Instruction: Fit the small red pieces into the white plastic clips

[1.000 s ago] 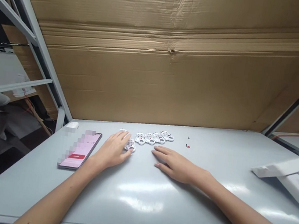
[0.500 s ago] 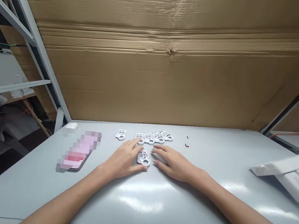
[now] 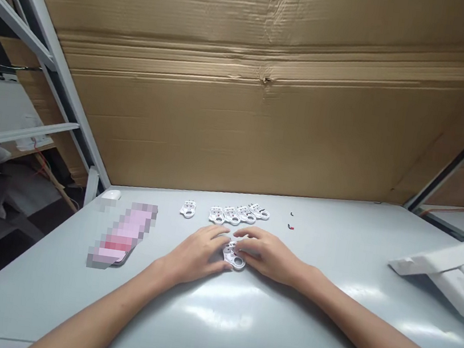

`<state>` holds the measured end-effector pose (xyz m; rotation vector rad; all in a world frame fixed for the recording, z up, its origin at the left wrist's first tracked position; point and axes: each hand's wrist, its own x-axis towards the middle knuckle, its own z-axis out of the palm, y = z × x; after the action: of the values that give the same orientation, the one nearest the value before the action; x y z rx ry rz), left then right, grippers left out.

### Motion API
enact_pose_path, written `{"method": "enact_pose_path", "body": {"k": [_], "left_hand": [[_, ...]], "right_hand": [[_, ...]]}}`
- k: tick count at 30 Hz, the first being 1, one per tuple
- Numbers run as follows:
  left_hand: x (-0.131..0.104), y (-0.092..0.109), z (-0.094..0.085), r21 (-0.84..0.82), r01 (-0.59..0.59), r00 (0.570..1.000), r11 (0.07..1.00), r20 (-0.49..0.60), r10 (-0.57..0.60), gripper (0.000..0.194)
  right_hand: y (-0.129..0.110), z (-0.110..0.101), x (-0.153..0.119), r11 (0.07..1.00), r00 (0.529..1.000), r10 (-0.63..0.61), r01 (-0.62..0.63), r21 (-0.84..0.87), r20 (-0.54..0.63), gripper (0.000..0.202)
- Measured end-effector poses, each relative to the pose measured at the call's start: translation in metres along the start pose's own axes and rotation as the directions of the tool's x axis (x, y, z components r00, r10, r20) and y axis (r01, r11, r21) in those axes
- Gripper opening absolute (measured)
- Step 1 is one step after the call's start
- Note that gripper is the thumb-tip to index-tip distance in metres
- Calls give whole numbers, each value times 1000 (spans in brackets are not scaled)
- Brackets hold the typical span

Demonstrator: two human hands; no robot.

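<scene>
A small white plastic part (image 3: 238, 263) with a round ring at its near end lies on the table between my two hands. My left hand (image 3: 199, 253) is curled around its left side, thumb at the near edge and fingers at the far edge, gripping it. From the right, my right hand (image 3: 270, 254) has its bent fingertips on the part's upper right side, covering some of it. Anything tiny under those fingertips is hidden. Just beyond, several similar white parts (image 3: 232, 215) lie in an overlapping row, and one more white part (image 3: 188, 209) lies apart to the left.
A pink phone-like object (image 3: 131, 229), partly pixelated, lies at the left near a white rounded object (image 3: 111, 194). Tiny black and red bits (image 3: 291, 226) lie right of the row. White folded packaging (image 3: 448, 262) sits at far right. A cardboard wall (image 3: 254, 137) stands behind the table.
The white part has shifted slightly right and nearer with my left hand. My right hand's fingers, apart from it before, have closed in onto the part.
</scene>
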<state>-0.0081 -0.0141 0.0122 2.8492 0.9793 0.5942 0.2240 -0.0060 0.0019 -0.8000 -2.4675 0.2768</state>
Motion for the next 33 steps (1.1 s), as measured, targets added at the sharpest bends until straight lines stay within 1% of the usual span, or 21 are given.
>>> {"method": "enact_pose_path", "body": {"k": [3, 6, 9, 10, 12, 14, 15, 16, 17, 18, 19, 20, 21, 22, 23, 24, 26, 28, 30, 33], "left_hand": [[1, 1, 2, -16, 10, 1000, 1000, -2, -10, 34], [1, -1, 3, -10, 29, 1000, 1000, -1, -29, 36], [0, -2, 3, -4, 34, 999, 999, -13, -34, 35], [0, -2, 3, -2, 33, 999, 999, -15, -33, 35], [0, -1, 2, 4, 34, 999, 999, -14, -34, 33], [0, 0, 0, 10, 38, 999, 999, -7, -38, 33], [0, 0, 0, 10, 38, 999, 999, -2, -38, 33], [0, 0, -1, 10, 37, 999, 999, 2, -37, 33], [0, 0, -1, 8, 34, 999, 999, 6, -35, 32], [0, 0, -1, 5, 31, 999, 1000, 8, -31, 32], [0, 0, -1, 4, 27, 1000, 1000, 8, -27, 32], [0, 0, -1, 3, 24, 1000, 1000, 7, -24, 33], [0, 0, -1, 3, 22, 1000, 1000, 7, -22, 33], [0, -1, -1, 3, 20, 1000, 1000, 7, -20, 33], [0, -1, -1, 2, 19, 1000, 1000, 8, -19, 33], [0, -1, -1, 3, 19, 1000, 1000, 9, -20, 33], [0, -1, -1, 6, 19, 1000, 1000, 10, -19, 32], [0, 0, -2, 14, 18, 1000, 1000, 8, -18, 31], [0, 0, -2, 21, 16, 1000, 1000, 10, -16, 31], [0, 0, -3, 28, 12, 1000, 1000, 18, -12, 31]], "right_hand": [[2, 4, 0, 1000, 1000, -4, 4, 0, -26, 17], [5, 8, 0, 999, 998, -37, 36, -14, -60, 19], [6, 8, 0, 999, 994, -53, 53, -4, -97, 20], [5, 6, 0, 999, 993, -33, 35, 13, -111, 21], [2, 1, 1, 994, 988, 48, -33, 100, -147, 21], [-1, -6, 3, 950, 962, 191, -131, 282, -197, 19], [-2, -10, 4, 894, 934, 284, -177, 411, -217, 18], [-2, -13, 6, 804, 893, 391, -215, 555, -221, 18], [-1, -17, 7, 677, 845, 498, -240, 696, -192, 20], [2, -21, 8, 526, 794, 590, -246, 814, -142, 21], [5, -24, 8, 375, 754, 653, -240, 896, -71, 21], [9, -27, 8, 240, 724, 689, -233, 942, 3, 20], [14, -29, 8, 135, 705, 707, -224, 965, 65, 18], [18, -30, 7, 61, 695, 710, -222, 973, 114, 18], [22, -30, 7, 16, 691, 707, -229, 973, 151, 19], [25, -29, 7, -6, 692, 700, -242, 970, 176, 20], [29, -25, 6, -32, 690, 688, -280, 959, 224, 22], [31, -20, 6, -67, 676, 686, -307, 949, 267, 25], [32, -15, 6, -102, 664, 686, -315, 944, 296, 30], [32, -13, 5, -127, 668, 680, -301, 945, 304, 37]]}}
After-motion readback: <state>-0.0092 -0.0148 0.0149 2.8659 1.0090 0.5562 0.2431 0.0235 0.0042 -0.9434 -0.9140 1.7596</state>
